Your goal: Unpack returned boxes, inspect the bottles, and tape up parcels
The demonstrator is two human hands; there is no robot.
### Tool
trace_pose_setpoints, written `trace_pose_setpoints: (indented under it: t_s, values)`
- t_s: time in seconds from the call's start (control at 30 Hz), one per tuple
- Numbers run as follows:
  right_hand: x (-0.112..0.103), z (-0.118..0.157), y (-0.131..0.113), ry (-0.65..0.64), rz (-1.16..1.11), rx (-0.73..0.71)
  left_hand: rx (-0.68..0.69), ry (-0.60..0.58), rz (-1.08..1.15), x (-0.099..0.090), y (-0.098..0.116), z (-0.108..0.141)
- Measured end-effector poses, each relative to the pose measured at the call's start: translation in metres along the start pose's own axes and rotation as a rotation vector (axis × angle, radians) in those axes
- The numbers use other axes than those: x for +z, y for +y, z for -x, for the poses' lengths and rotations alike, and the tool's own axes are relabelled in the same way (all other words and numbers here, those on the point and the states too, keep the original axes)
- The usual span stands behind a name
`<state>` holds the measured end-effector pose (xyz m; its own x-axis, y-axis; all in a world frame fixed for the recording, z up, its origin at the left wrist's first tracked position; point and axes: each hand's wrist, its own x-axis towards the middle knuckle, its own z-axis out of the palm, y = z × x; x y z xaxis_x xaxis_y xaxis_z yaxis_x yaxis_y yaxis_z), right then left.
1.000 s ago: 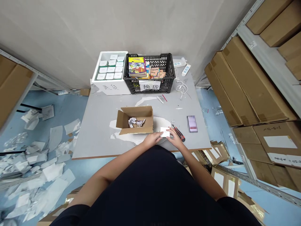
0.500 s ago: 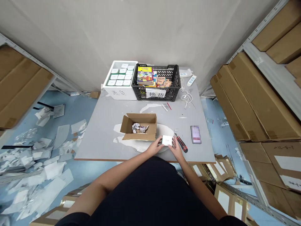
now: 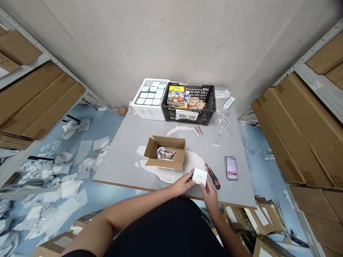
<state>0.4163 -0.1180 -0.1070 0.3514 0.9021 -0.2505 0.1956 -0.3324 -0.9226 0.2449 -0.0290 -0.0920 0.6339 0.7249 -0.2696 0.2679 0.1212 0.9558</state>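
Observation:
Between my two hands, over the table's front part, is a small white box (image 3: 199,176) with faint marks on top and a green edge at its left. My left hand (image 3: 184,184) grips its left side; my right hand (image 3: 210,192) holds its right and lower side. Just right of the box lies a red and black utility knife (image 3: 213,177). An open cardboard box (image 3: 168,164), to the left and farther back, has crumpled printed paper (image 3: 166,153) inside.
At the back stand a white foam bin (image 3: 150,113) of white-topped boxes and a black crate (image 3: 188,117) with books. A blurred phone (image 3: 231,167) and a white cable (image 3: 222,122) lie on the table (image 3: 120,153) at right. Shelves with cartons flank it.
The head view has shifted, so the table and its objects appear lower and farther right. The white box now appears tilted in my hands, with its green left edge showing.

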Motion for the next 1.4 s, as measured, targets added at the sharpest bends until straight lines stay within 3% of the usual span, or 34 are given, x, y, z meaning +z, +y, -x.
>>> trace_pose_setpoints:
  t_s: [0.2, 0.37, 0.53, 0.77, 0.93, 1.03, 1.13, 1.27, 1.4]
  values:
    - [-0.008, 0.013, -0.068, 0.111, 0.14, -0.024, 0.112, 0.007, 0.086, -0.029, 0.068, 0.017]
    - [0.019, -0.004, -0.143, 0.179, 0.171, -0.183, 0.232, 0.106, 0.154, -0.081, 0.112, 0.027]
    - [0.085, -0.041, -0.219, 0.157, 0.156, -0.318, 0.32, 0.239, 0.124, -0.169, 0.135, 0.032]
    - [0.214, -0.131, -0.312, 0.017, -0.001, -0.502, 0.418, 0.449, 0.151, -0.32, 0.132, 0.01]
    - [0.298, -0.23, -0.37, -0.122, -0.115, -0.627, 0.489, 0.562, 0.138, -0.437, 0.142, -0.036]
    - [0.341, -0.301, -0.404, -0.211, -0.155, -0.712, 0.546, 0.597, 0.087, -0.507, 0.149, -0.079]
    - [0.381, -0.372, -0.435, -0.22, -0.164, -0.753, 0.642, 0.591, 0.083, -0.571, 0.156, -0.129]
    - [0.426, -0.457, -0.465, -0.226, -0.207, -0.781, 0.673, 0.576, 0.129, -0.644, 0.158, -0.197]
    - [0.459, -0.522, -0.472, -0.22, -0.251, -0.764, 0.584, 0.607, 0.124, -0.695, 0.144, -0.255]
